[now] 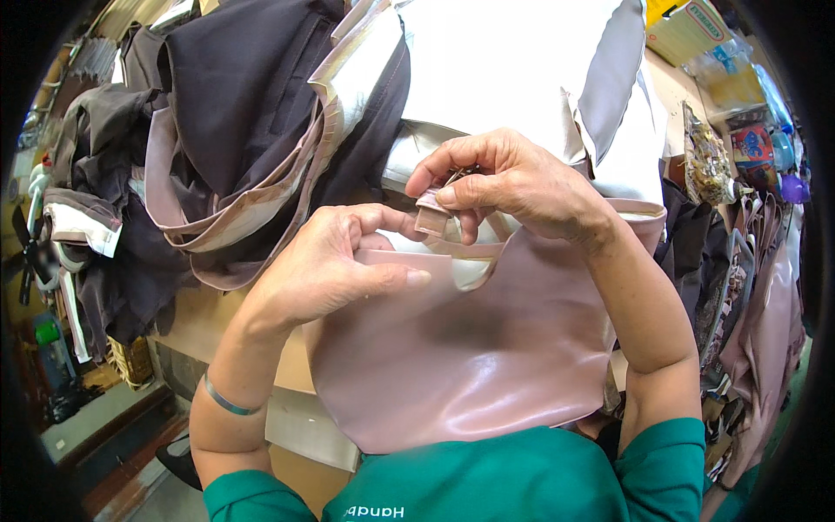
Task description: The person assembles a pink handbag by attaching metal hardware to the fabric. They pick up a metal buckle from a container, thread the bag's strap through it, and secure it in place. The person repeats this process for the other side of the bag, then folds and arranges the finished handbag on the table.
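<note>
Head view: one dusty-pink bag [470, 357], glossy, lying against the wearer's green shirt [470, 478], its upper edge turned away from the body and running roughly left to right. One small pink tab [431, 223], short and strip-like, located just beyond that edge, its long axis pointing roughly toward the wearer and so across the line of the edge. From the left hand it lay to the right and slightly farther out; the right hand was nearer, having hold of it.

Left hand [330, 261]: partly closed, thumb flat on the outer face of the bag, the other fingers beyond the edge, pinching it between them; index finger extended toward the tab, though from where I stood I could not tell whether its tip touched.

Right hand [522, 187]: thumb and fingers closed on the tab, with a small dark metal item [465, 172] also among the fingers.

Surface: a brown worktop [204, 326], showing left of the bag; white material [513, 61] spread beyond the hands.

Room: dark bags with pink trim [252, 78], heaped at the far left; a wicker basket [130, 361] lower down; a yellow box [689, 33] at the far right; pink sheeting [765, 339] hanging at the right.
</note>
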{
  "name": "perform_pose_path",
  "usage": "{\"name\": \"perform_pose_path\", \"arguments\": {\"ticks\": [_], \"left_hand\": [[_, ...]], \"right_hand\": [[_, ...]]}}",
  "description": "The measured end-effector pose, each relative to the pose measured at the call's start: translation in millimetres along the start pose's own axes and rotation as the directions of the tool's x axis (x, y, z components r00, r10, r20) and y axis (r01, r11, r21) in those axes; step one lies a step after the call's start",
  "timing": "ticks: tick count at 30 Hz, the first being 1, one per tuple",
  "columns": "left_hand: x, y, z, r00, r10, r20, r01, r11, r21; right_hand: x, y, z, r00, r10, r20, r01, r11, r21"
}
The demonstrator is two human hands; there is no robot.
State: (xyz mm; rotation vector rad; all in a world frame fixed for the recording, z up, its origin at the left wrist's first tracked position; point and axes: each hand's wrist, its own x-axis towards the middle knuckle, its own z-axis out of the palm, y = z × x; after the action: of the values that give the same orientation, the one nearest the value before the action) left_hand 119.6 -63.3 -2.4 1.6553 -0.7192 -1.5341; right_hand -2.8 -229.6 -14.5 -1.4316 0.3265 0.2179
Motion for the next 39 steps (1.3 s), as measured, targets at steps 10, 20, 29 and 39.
{"name": "perform_pose_path", "arguments": {"ticks": [10, 20, 29, 39], "left_hand": [[6, -2, -2, 0.997, -0.059, 0.048, 0.058, 0.998, 0.034], [7, 0, 0, 0.996, -0.062, 0.068, 0.060, 0.997, 0.042], [6, 0, 2, 0.999, -0.027, 0.037, 0.022, 0.990, 0.136], [5, -1, 2, 0.998, -0.066, 0.017, 0.063, 0.988, 0.140]], "right_hand": [[3, 0, -6, 1.000, 0.014, 0.002, -0.014, 0.988, 0.155], [0, -2, -1, 0.990, 0.105, 0.090, -0.112, 0.991, 0.079], [-2, 1, 4, 0.990, 0.119, 0.075, -0.127, 0.985, 0.113], [-1, 5, 4, 0.994, 0.091, 0.067, -0.098, 0.988, 0.117]]}}
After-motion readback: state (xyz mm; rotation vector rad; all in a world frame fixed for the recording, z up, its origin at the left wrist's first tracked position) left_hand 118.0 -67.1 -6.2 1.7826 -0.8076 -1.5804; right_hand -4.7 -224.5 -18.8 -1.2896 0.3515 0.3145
